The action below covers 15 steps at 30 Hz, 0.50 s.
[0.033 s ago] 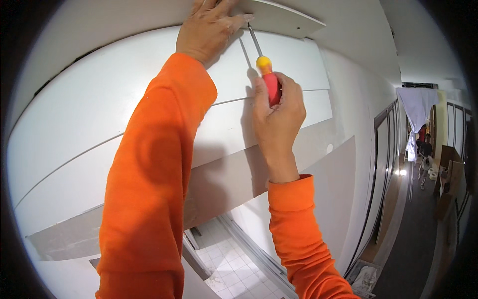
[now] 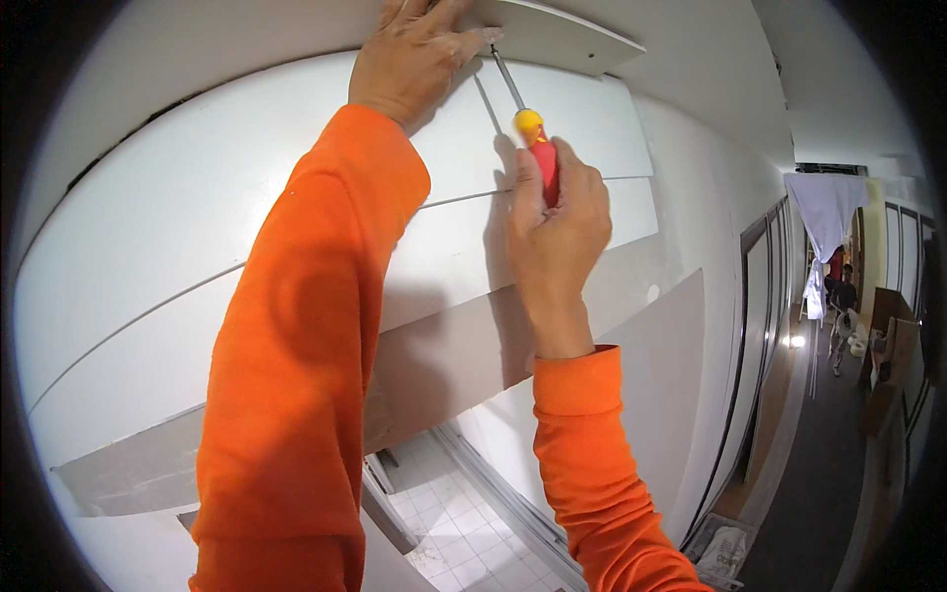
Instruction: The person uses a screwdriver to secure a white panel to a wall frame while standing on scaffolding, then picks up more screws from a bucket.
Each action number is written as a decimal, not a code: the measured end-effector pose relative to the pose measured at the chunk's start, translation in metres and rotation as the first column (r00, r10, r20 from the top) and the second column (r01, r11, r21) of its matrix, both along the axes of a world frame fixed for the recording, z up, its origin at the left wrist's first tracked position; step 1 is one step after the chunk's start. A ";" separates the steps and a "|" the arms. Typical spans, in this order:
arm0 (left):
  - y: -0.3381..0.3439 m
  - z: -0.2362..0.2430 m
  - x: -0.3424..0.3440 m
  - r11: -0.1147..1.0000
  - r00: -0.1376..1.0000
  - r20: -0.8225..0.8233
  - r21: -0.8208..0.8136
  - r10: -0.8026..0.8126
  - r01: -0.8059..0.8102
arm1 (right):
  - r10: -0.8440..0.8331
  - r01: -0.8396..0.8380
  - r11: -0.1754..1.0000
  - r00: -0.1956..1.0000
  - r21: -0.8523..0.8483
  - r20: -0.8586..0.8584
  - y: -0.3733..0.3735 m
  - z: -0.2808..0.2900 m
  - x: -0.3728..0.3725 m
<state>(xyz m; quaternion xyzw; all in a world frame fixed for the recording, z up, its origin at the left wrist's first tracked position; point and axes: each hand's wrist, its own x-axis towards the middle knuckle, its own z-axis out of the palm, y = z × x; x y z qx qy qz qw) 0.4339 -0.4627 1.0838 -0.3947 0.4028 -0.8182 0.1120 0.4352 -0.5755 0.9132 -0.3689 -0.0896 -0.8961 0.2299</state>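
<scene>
- Reference landmark: white panel, a wall surface crossed by one long dark seam.
- Screwdriver: in front of the panel's upper right part, tilted. Red handle, yellow collar, metal shaft; tip at the panel's top edge, against or very close to the beige strip above it. Any screw at the tip is too small to make out.
- Right hand: gripping the red handle, fingers wrapped round it, in front of the panel's right part.
- Left hand: at the panel's top edge, on the strip, one fingertip just beside the screwdriver tip. Upper fingers run out of view; cannot tell whether they pinch anything.
- Strip: one small dark spot near its right end, above the panel.
- Taupe board: directly below the panel.
- Tiled floor: lower down, beneath the panel.
- Pale hanging cloth and another person: well to the panel's right, along a corridor.
</scene>
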 end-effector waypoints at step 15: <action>-0.001 0.000 0.000 1.000 0.999 0.043 0.007 0.009 -0.009 | -0.060 0.061 0.994 0.998 0.093 -0.014 0.002 -0.001 -0.006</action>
